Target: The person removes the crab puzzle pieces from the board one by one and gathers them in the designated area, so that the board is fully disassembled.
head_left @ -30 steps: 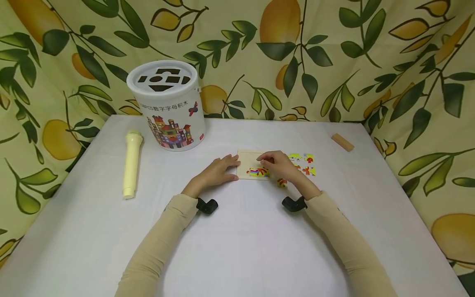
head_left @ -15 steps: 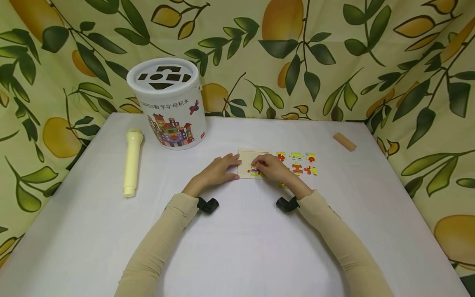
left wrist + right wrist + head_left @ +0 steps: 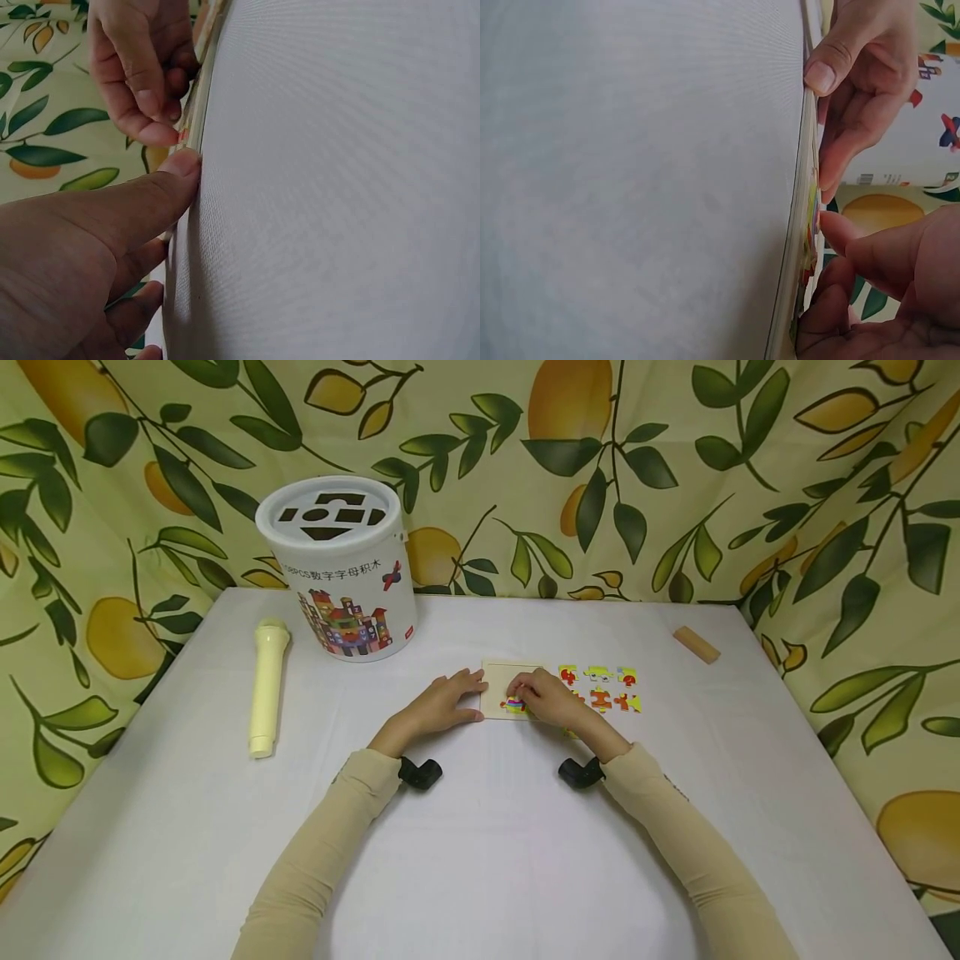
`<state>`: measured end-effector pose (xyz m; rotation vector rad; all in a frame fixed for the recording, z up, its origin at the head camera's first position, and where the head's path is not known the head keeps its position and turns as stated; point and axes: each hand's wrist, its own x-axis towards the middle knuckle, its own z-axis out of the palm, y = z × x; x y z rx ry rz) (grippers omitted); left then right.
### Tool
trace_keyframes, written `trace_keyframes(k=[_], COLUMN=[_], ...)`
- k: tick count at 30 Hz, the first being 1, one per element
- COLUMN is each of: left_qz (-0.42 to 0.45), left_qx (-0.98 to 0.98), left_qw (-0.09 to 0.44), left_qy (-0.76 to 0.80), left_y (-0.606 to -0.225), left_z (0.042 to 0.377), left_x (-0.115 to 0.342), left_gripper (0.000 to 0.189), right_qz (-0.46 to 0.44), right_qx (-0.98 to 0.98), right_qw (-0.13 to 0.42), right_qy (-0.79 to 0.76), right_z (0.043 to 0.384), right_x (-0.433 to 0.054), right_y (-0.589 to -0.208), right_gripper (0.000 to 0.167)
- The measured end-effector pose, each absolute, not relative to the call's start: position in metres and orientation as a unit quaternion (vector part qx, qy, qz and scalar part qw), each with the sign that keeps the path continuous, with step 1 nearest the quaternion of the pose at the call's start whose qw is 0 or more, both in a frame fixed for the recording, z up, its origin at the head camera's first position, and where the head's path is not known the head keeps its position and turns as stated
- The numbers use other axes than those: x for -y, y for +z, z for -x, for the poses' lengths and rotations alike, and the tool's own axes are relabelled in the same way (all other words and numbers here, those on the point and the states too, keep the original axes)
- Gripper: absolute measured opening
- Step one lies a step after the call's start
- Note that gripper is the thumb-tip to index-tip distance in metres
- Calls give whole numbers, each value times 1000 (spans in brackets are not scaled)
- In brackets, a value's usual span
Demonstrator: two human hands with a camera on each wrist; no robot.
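Observation:
A shallow wooden puzzle tray (image 3: 504, 672) lies flat on the white table. My left hand (image 3: 438, 706) steadies its left end, with spread fingertips at the edge and the thumb at the front corner. Over the tray, my right hand (image 3: 551, 697) has its thumb and index finger close together on a striped puzzle piece (image 3: 514, 704) in the front part. That hand covers the tray's right side. Several loose yellow, red and orange puzzle pieces (image 3: 600, 700) lie on the right. In the right wrist view, coloured pieces (image 3: 811, 225) show along the tray under the fingertips.
A white bucket (image 3: 345, 577) with a shape-hole lid stands at the back left. Beside it lies a pale yellow microphone-shaped object (image 3: 267, 689). A small wooden block (image 3: 696, 645) is at the back right. Patterned curtain (image 3: 480, 468) hangs behind the table.
My right hand has moved left and down onto the striped piece, uncovering more loose pieces on the right. It barely moves over the last half second. My left hand stays at the tray.

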<state>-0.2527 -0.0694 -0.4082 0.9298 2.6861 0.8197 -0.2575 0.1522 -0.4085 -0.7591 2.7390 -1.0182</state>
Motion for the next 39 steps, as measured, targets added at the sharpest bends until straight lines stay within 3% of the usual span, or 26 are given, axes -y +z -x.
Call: trace_keyframes(k=[8, 32, 39], left_qz=[-313, -307, -307], left_qx=[-905, -908, -909], left_qw=[94, 102, 103], left_qy=[272, 264, 265], left_y=[-408, -408, -407], left_z=[252, 252, 252], left_x=[69, 69, 68], left_gripper=[53, 54, 54], right_qz=[270, 177, 161], right_qx=[-888, -863, -848], right_qw=[58, 125, 128], right_qy=[-368, -456, -488], right_z=[259, 259, 250], right_x=[-153, -170, -172], right_y=[-408, -411, -396], right_gripper=[17, 18, 18])
